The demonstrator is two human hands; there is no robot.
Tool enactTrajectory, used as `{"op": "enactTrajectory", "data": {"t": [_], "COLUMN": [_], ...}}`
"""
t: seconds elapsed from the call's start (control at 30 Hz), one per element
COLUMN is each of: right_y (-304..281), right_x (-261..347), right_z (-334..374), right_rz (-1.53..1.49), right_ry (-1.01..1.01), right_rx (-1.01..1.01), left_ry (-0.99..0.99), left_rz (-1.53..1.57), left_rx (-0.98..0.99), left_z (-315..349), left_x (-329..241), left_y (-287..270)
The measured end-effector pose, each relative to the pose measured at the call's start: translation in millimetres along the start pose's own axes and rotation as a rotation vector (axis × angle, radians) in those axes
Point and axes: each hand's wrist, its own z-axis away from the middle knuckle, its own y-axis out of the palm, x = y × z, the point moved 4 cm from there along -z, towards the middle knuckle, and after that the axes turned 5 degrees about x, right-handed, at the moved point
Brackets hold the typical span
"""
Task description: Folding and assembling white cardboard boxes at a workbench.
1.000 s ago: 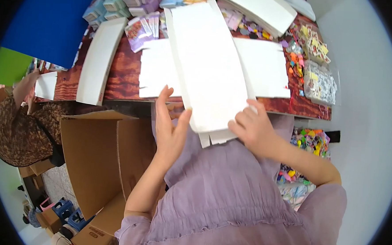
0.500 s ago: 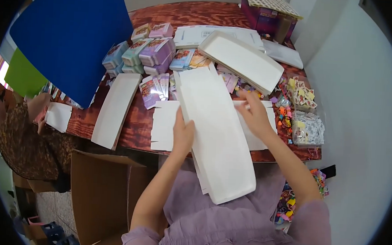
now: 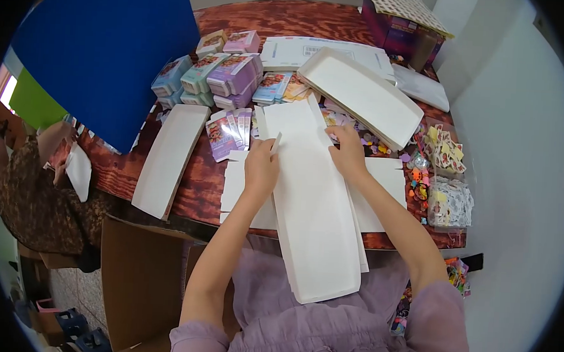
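Observation:
A long white cardboard tray (image 3: 314, 222) lies in front of me, its near end over my lap and its far end on the table. My left hand (image 3: 261, 170) is closed on the tray's left edge near the far end. At the opposite edge, the fingers of my right hand (image 3: 347, 153) are curled around a side flap. Beneath the tray, a flat white cardboard blank (image 3: 383, 193) shows on both sides.
Another white tray (image 3: 170, 160) lies to the left, and stacked trays (image 3: 365, 94) sit at the back right. Small packaged boxes (image 3: 235, 75) are piled behind. Clear containers of small pieces (image 3: 450, 201) stand right. A cardboard carton (image 3: 139, 283) is below left. A co-worker (image 3: 35, 192) holds white card.
My right hand has come in to grip the tray's right edge. The tray has swung straighter, its near end shifting slightly left. The co-worker's white card has tilted.

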Motion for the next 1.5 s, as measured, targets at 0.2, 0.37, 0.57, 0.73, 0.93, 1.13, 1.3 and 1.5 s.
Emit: {"op": "enactTrajectory", "data": {"t": [0.2,0.37,0.57,0.73,0.93,1.13,1.3,1.5], "right_y": [2.2,-2.7,2.6,-4.6,2.7,5.3,-4.9,-30.9], "right_x": [1.0,43.4,31.1,47.8,45.3,52.0,50.8,33.5], "right_z": [-2.6,6.1,-33.0,-49.2,-48.2,-7.0,29.6,28.7], "right_rz": [-0.062,0.432,0.183,0.266,0.286,0.406,0.445,0.165], "right_ry": [-0.018,-0.604,-0.268,-0.355,-0.347,-0.62,-0.787,-0.59], "right_rx": [0.063,0.172,0.673,0.734,0.603,0.369,0.196,0.252], "left_ry": [0.26,0.385,0.43,0.426,0.305,0.277,0.58,0.56], "left_rz": [-0.215,-0.18,-0.388,-0.323,-0.024,0.057,-0.299,-0.216], "left_rx": [0.096,0.058,0.136,0.153,-0.085,0.041,-0.059,0.054], "left_z": [9.7,13.1,16.5,10.5,9.6,9.9,31.0,28.4], "left_x": [-9.3,-6.5,-18.2,-13.2,-11.5,-4.0,-30.5,-20.4], "left_y": [5.3,0.2,6.2,11.3,6.8,0.2,-12.6,-15.8]}}
